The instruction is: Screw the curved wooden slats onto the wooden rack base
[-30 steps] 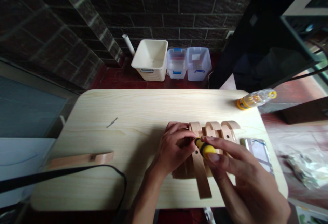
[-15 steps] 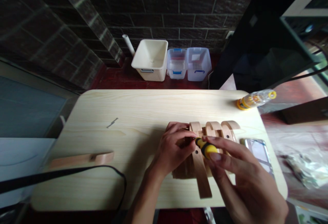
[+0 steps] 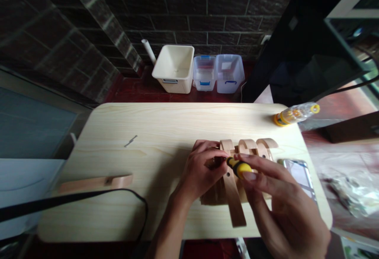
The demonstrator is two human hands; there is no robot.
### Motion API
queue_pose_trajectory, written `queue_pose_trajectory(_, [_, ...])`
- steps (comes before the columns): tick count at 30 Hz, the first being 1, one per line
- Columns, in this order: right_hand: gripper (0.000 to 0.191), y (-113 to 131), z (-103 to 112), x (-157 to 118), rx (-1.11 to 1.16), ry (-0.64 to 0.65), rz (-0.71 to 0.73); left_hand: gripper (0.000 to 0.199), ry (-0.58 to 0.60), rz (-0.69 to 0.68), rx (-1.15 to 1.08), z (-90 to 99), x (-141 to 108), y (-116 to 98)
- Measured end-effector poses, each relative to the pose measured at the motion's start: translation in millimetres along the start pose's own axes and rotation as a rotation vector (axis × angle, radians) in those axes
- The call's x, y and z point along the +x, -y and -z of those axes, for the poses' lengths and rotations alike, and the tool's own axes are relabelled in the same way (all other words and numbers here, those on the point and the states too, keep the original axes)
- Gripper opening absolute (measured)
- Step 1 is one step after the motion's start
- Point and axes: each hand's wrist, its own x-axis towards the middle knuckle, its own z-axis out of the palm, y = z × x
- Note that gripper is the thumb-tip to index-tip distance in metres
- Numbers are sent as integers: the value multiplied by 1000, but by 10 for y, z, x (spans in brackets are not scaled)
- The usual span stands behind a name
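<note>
My right hand (image 3: 286,201) holds a yellow and black screwdriver (image 3: 239,167) by its handle, the tip pointing away and to the left. At that tip, my left hand (image 3: 199,168) is closed, thumb and index finger pinched together. Whatever sits between those fingers is too small and hidden to name. Below both hands lies a wooden assembly, its several strips curling over at the far end, like this curled strip (image 3: 247,144). One long wooden strip (image 3: 235,207) with a dark hole reaches toward me. My hands cover much of the assembly.
On the pale wooden table (image 3: 166,121), a loose curled wooden strip (image 3: 89,184) and small dark screws (image 3: 130,141) lie left. A black strap (image 3: 89,197) crosses the near left. At right are a phone (image 3: 299,175) and a yellow-capped clear bottle (image 3: 296,115). Bins (image 3: 177,86) stand beyond.
The whole view has shifted very slightly. Both hands and the screwdriver keep nearly the same place on the wooden assembly, with only a slight movement of the right fingers and the handle.
</note>
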Motion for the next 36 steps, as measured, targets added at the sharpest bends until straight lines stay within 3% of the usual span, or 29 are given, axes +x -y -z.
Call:
queue_pose_trajectory(10, [35,-13,-34,-19,37,-56,-33,24,7,-17,8,-3,9,13])
queue_pose_trajectory(17, [45,-26,-12,-34,56,-16,-27,21,-3,-36,5,4,2,1])
queue_pose_trajectory(36, [49,-29,15,-43,61,-37,-17,23,41,-42,17,28,1,26])
